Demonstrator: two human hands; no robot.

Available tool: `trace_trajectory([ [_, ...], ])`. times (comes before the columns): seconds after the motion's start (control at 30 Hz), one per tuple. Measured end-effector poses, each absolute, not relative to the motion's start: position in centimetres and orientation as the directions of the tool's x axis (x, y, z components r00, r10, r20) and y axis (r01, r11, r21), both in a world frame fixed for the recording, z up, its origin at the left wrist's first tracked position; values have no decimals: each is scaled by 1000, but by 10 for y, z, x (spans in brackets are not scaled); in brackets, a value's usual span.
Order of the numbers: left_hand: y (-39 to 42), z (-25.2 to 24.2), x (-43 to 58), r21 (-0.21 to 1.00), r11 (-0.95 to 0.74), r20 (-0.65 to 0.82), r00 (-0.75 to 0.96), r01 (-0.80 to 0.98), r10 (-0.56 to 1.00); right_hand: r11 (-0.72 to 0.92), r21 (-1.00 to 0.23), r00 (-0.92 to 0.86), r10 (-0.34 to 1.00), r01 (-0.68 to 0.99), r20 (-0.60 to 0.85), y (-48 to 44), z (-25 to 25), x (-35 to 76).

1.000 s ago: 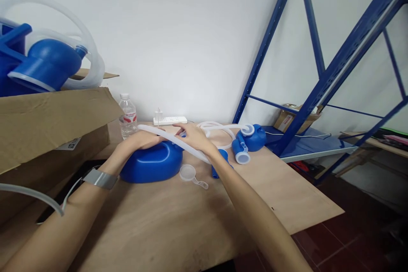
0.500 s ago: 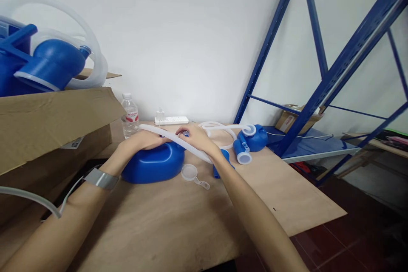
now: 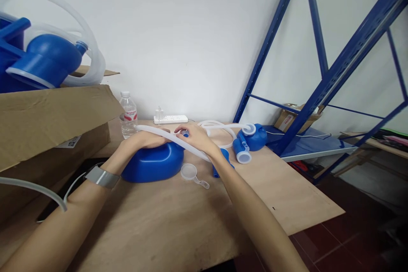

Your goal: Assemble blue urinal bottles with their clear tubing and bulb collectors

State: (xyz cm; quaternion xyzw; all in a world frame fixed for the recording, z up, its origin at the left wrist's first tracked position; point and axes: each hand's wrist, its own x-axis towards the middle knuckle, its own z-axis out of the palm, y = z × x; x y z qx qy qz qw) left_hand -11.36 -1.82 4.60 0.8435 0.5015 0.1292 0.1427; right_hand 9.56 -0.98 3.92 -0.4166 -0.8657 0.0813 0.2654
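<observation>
On your left a carton stands near a bottle, and your left hand rests on top of the jug, its fingertips obscured by the hose, so its grip cannot be determined. The jug sits on the table, a clear cap lying just beside its right end. Your right hand has fingers bent about a small blue part, closure not verifiable; farther right lies a second jug.
</observation>
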Motion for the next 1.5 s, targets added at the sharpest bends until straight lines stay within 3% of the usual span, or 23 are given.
trace_trajectory([
  [0.5,-28,56,-110,357,-465,45,482,810,875,691,-429,-621,718,582,314,-3,45,101],
  [0.77,-18,46,-116,330,-468,35,485,819,874,662,-378,-572,750,647,333,-8,44,99],
  [1.5,-25,52,-113,364,-496,57,513,788,857,704,-386,-613,710,597,346,-13,47,101],
])
